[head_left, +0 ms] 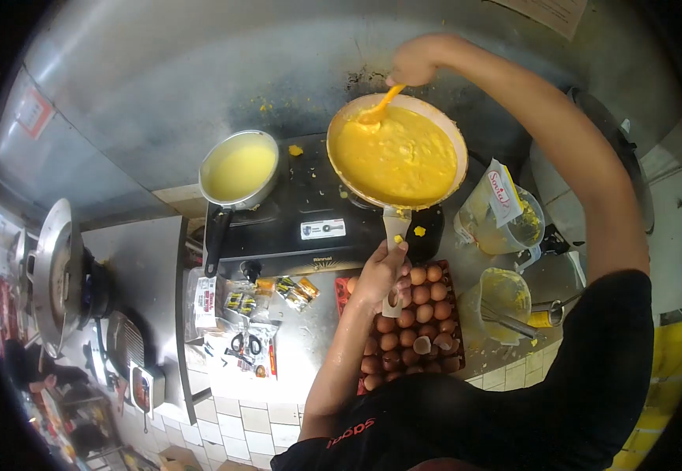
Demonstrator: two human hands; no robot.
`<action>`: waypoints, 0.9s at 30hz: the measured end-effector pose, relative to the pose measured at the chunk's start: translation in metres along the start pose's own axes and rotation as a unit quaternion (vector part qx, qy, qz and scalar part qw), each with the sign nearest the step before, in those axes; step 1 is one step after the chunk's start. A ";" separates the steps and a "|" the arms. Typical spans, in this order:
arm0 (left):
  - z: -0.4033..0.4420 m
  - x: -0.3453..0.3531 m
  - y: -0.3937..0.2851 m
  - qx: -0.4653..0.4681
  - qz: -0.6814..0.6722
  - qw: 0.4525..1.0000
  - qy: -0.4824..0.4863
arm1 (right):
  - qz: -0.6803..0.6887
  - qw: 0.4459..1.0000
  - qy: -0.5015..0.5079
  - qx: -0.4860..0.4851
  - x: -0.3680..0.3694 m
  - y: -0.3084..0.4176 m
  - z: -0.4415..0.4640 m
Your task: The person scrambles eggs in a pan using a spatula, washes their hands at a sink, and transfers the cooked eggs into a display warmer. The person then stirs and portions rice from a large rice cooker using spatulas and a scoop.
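My left hand (384, 275) is wrapped round the pale handle (396, 222) of a frying pan (460, 145) on the stove. Thick, lumpy yellow egg mixture (400, 157) fills much of the pan. At the pan's far side, my right hand (415, 63) is closed on an orange spatula (378, 110), whose blade dips into the mixture. To the left on the same stove stands a saucepan (270, 184) of smooth pale-yellow liquid (240, 169), its black handle pointing toward me.
Brown eggs and cracked shells fill a red tray (451, 298) below my left hand. Right of the stove are a plastic jug (474, 224) and a smeared container (498, 290) with a whisk (510, 320). Scissors (246, 343) and small packets (298, 292) lie left.
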State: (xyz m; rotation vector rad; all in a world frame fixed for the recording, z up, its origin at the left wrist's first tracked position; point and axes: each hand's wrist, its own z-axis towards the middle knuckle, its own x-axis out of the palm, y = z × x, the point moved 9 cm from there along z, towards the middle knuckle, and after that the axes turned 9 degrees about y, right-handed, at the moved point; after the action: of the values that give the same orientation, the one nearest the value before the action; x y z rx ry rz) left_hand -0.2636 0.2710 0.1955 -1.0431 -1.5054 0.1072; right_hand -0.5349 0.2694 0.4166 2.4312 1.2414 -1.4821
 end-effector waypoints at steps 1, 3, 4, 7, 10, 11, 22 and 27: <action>-0.001 -0.001 0.000 -0.005 -0.005 1.000 -0.003 | -0.025 0.998 -0.055 -0.003 -0.002 0.006 -0.034; -0.002 -0.001 0.001 -0.010 -0.010 1.000 -0.004 | -0.001 0.992 -0.125 0.002 0.018 -0.007 -0.064; -0.002 -0.001 0.000 -0.008 -0.008 1.000 -0.002 | -0.008 0.988 -0.156 0.003 0.032 -0.012 -0.073; -0.002 0.000 -0.001 -0.009 0.010 1.000 -0.009 | 0.042 0.985 -0.168 0.029 0.073 -0.021 -0.098; -0.003 0.000 -0.001 -0.011 0.011 1.000 -0.011 | 0.078 0.982 -0.164 0.053 0.102 -0.028 -0.115; -0.003 0.000 -0.001 -0.011 0.010 1.000 -0.007 | 0.081 0.981 -0.167 0.058 0.111 -0.031 -0.117; -0.002 0.002 -0.003 -0.004 0.006 1.000 0.000 | 0.164 0.961 -0.210 0.073 0.163 -0.047 -0.111; -0.003 0.002 -0.002 -0.001 0.001 1.000 -0.007 | 0.103 0.973 -0.187 0.088 0.194 -0.056 -0.118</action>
State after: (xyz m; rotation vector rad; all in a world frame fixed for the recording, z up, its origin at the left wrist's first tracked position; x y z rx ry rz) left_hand -0.2619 0.2691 0.1993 -1.0475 -1.5164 0.1153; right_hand -0.4409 0.4740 0.3535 2.1487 0.7909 -1.9348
